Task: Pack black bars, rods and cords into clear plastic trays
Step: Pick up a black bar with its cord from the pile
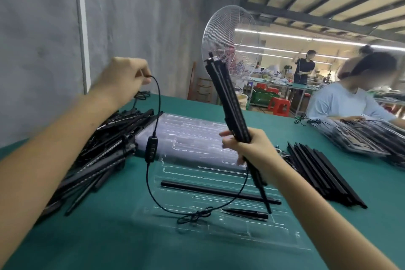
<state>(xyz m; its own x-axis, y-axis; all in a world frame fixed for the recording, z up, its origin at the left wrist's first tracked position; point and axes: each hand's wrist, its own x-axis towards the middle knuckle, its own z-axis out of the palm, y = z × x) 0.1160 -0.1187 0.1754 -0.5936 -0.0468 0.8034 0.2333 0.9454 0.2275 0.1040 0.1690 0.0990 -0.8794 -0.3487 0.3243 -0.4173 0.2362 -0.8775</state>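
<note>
- Hands first: our left hand (122,79) pinches the cord (158,103) up high, its tangled slack resting on the clear tray (241,240) below.
- Centre: one rod (219,192) already lies in a tray groove on the worktop (98,247).
- Our right hand (248,149) grips the black bar bundle (228,103), tilted upright above the tray.
- We'd lower the cord slowly, coil it into its pocket, then seat the bundle flat.

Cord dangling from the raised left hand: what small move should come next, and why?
Probably lower the left hand so the cord settles onto the clear tray. Its tied loop already lies there near a rod, while the right hand holds the black bar raised, so the slack hangs in the air.
</note>
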